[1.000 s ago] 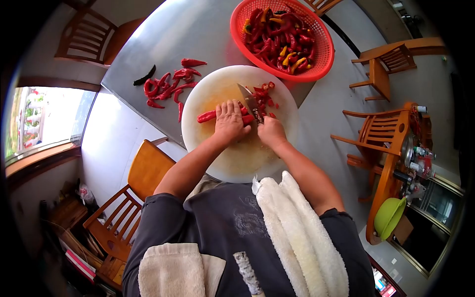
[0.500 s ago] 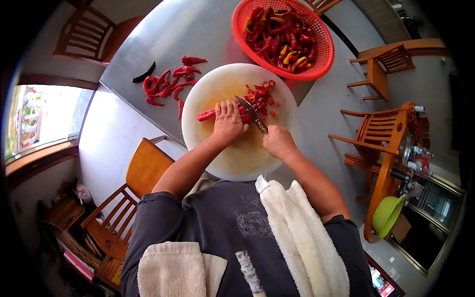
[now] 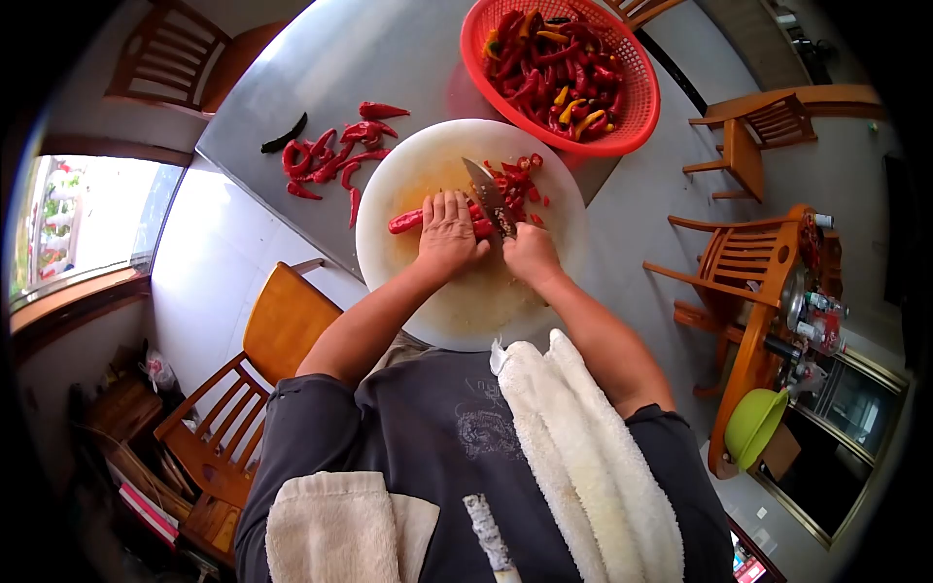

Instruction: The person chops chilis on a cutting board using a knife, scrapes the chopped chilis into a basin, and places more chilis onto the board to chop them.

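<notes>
On a round white cutting board (image 3: 476, 316), my left hand (image 3: 448, 233) presses down on a few long red chili peppers (image 3: 405, 222), their ends showing on both sides of the fingers. My right hand (image 3: 532, 255) grips the handle of a kitchen knife (image 3: 490, 194), its dark blade pointing away from me and to the left. The blade lies close beside the left fingers, at the right end of the peppers. Chopped red pieces (image 3: 517, 183) are heaped right of the blade, some with pale seeds. The fingers partly hide the held peppers.
A red plastic basket (image 3: 645, 121) full of red and yellowish peppers stands at the back right of the metal table (image 3: 389, 58). Several whole red peppers (image 3: 330, 160) and a dark one (image 3: 285, 133) lie left of the board. A wooden chair (image 3: 292, 321) is at the left.
My right hand has shifted left and up with the knife, bringing the blade further over the board and more upright. The left hand stays on the peppers. The view has shifted slightly.
</notes>
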`<action>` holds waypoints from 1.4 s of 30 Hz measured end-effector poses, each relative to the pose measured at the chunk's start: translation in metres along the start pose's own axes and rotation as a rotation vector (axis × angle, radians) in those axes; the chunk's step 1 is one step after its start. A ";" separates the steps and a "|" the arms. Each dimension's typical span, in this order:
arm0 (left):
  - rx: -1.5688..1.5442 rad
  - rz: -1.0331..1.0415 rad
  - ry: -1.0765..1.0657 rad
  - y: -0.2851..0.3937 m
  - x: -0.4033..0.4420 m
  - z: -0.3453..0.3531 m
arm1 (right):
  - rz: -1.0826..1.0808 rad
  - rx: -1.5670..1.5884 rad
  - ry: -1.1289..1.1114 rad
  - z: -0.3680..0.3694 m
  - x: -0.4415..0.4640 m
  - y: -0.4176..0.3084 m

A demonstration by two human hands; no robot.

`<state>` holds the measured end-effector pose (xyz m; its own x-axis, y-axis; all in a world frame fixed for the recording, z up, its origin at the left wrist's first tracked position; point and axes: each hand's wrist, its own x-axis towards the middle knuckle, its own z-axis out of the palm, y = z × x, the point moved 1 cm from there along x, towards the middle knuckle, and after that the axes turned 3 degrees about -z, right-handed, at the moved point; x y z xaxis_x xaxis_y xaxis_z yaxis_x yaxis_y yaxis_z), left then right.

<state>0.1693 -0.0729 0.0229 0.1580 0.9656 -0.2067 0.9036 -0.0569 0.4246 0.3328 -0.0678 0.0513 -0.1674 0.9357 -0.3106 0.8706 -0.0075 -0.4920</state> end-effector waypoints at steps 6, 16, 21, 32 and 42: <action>0.010 0.018 0.126 -0.002 -0.013 -0.007 | 0.006 0.017 -0.083 -0.046 -0.036 -0.022; 0.101 0.035 0.143 -0.004 -0.010 0.011 | 0.041 -0.111 -0.187 -0.028 -0.040 -0.022; 0.071 0.026 0.155 -0.005 -0.009 0.017 | 0.061 -0.176 -0.244 -0.032 -0.028 -0.036; 0.009 0.015 0.176 -0.006 -0.013 0.011 | -0.019 0.027 -0.027 0.004 -0.004 0.003; 0.055 -0.007 0.104 -0.009 -0.028 0.006 | -0.004 -0.095 -0.194 -0.029 -0.041 -0.020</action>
<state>0.1596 -0.1011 0.0195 0.1116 0.9870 -0.1157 0.9257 -0.0609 0.3734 0.3351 -0.0964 0.0974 -0.2487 0.8501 -0.4641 0.9078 0.0375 -0.4176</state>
